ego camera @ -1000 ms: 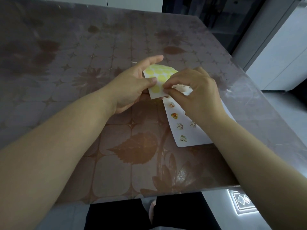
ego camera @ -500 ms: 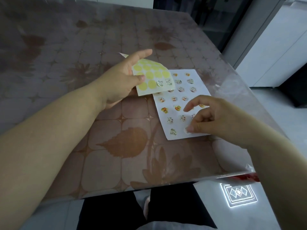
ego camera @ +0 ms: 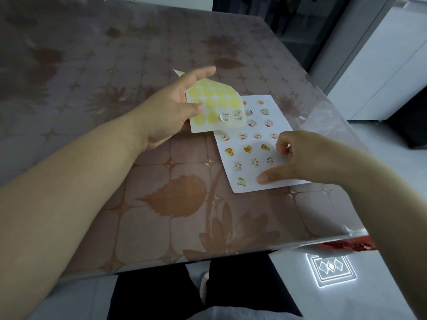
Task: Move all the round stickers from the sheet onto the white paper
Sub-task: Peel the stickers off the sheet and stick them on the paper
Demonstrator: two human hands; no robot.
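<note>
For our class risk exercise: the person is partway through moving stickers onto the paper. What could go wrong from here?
1. The sticker sheet, held in the left hand, overhangs the white paper and may hide free spots.
2. One of two remaining stickers looks partly lifted and could fold.
3. The right hand resting on the paper might shift it.

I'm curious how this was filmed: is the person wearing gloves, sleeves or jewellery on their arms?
No. The left hand and right hand are bare, with no gloves, rings, watch or bracelets visible. Both forearms are uncovered to the picture's edge; no sleeve shows.
</note>
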